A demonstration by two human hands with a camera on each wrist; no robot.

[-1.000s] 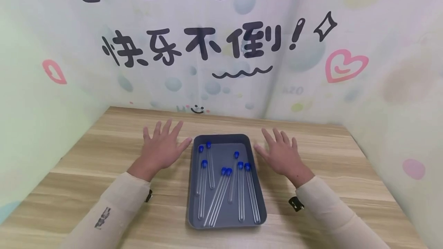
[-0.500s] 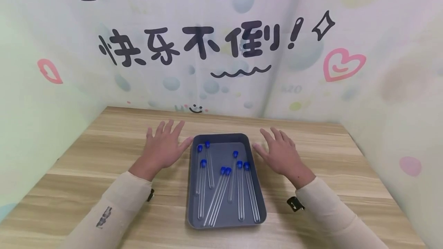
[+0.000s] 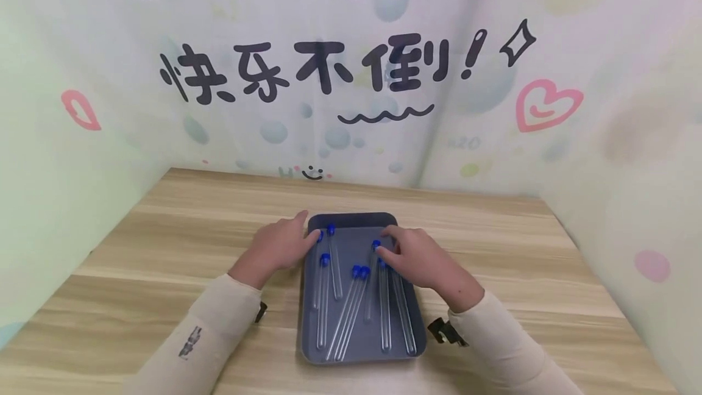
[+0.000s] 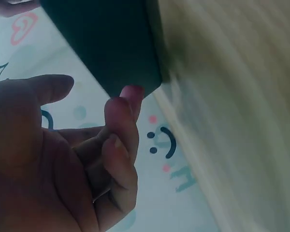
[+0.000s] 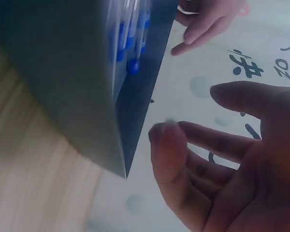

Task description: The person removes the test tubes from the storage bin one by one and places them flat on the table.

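A grey rectangular tray (image 3: 352,241) holds several clear test tubes with blue caps. My left hand (image 3: 274,250) is at the tray's left rim, its thumb reaching over the edge near a capped tube (image 3: 331,230). In the left wrist view its bent fingers (image 4: 120,113) come up against the tray's outer side. My right hand (image 3: 421,258) hovers over the right rim, thumb and forefinger on either side of a blue cap (image 3: 376,244). Seen from the right wrist, its fingers (image 5: 168,154) are loosely bent with a gap to the thumb, nothing between them. It hides parts of two tubes.
The tray stands on a wood-grain table (image 3: 181,249). Behind it hangs a white printed curtain (image 3: 307,139) with black lettering, meeting the table's back edge. Pale walls (image 3: 631,169) close in both sides. Dark wrist straps (image 3: 446,331) show below the sleeves.
Both hands, spread on either side of the tray before, have moved inward to it. The left thumb now overlaps the left rim; the right hand is over the right-side tubes.
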